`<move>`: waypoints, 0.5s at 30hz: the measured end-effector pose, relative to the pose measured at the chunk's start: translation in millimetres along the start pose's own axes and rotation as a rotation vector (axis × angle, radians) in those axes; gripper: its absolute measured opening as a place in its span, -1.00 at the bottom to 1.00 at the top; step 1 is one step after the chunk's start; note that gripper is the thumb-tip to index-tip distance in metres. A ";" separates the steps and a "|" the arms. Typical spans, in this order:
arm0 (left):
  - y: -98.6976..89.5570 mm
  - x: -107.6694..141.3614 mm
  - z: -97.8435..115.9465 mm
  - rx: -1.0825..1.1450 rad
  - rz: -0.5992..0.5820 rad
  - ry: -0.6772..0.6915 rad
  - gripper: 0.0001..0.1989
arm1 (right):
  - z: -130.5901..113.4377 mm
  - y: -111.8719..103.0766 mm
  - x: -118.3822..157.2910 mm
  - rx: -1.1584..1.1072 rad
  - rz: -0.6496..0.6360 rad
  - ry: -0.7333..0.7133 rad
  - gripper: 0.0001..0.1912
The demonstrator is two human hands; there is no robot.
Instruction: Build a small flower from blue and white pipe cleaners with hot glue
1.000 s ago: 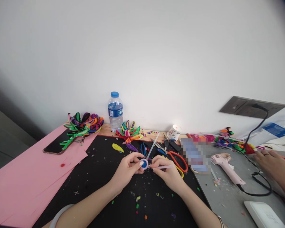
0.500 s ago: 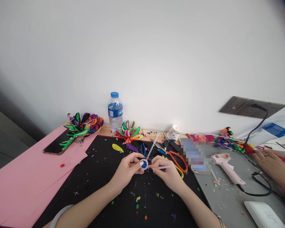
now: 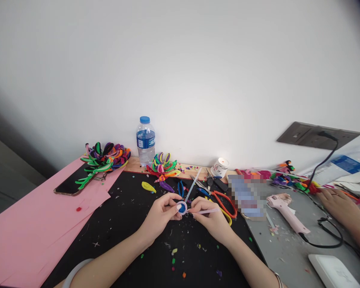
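Observation:
My left hand (image 3: pixel 165 212) pinches a small round piece (image 3: pixel 182 207) with a blue centre and a pale lilac rim. My right hand (image 3: pixel 208 216) is closed at the right side of that piece, fingertips gripping a pale lilac strip (image 3: pixel 210 211) that looks like a pipe cleaner. Whether the strip joins the rim is hidden by the fingers. Just beyond my hands lies a translucent stick (image 3: pixel 193 185). Scissors with red handles (image 3: pixel 226 205) lie behind my right hand. Yellow (image 3: pixel 148 187), purple (image 3: pixel 167 186) and blue (image 3: pixel 181 188) pipe-cleaner loops lie ahead.
A water bottle (image 3: pixel 145 142) and a paper cup (image 3: pixel 220 168) stand by the wall. Pipe-cleaner flowers (image 3: pixel 108 158) rest partly over a phone (image 3: pixel 73 182) on pink paper (image 3: pixel 48 228). At right are a corded pink glue gun (image 3: pixel 289 216), a white box (image 3: pixel 333 270) and another person's hand (image 3: pixel 339 204).
My two hands and the round piece have stayed in place. At far right, the other person's hand has shifted slightly and the orange pipe cleaners beside it have moved.

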State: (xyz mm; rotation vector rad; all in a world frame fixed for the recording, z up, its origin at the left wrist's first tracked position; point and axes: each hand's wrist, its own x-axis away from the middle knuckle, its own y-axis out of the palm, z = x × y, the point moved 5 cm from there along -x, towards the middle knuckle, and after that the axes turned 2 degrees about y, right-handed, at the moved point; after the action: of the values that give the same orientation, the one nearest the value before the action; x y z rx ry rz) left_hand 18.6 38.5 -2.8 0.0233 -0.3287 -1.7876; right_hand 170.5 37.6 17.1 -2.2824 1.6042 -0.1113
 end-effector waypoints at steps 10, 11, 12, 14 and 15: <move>-0.1 -0.4 -0.4 -0.009 -0.014 0.020 -0.74 | 2.1 -0.7 -0.7 -0.004 0.005 -0.007 -0.85; 0.0 -0.3 -0.3 -0.007 -0.014 0.019 -0.74 | 1.9 -0.7 -0.6 -0.003 0.008 -0.005 -0.85; 0.1 -0.3 -0.2 -0.006 -0.014 0.019 -0.74 | 1.8 -0.5 -0.4 -0.002 0.009 -0.003 -0.84; 0.1 -0.1 0.1 -0.007 -0.013 0.015 -0.74 | 1.8 -0.3 0.0 -0.002 0.009 0.000 -0.84; 0.1 0.0 0.2 -0.009 -0.012 0.014 -0.74 | 2.0 -0.3 0.2 -0.002 0.009 0.000 -0.84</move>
State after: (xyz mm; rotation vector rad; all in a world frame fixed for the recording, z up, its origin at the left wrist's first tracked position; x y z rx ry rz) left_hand 18.6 38.5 -2.6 0.0314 -0.3112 -1.7998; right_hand 171.3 38.0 15.3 -2.2763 1.6153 -0.1082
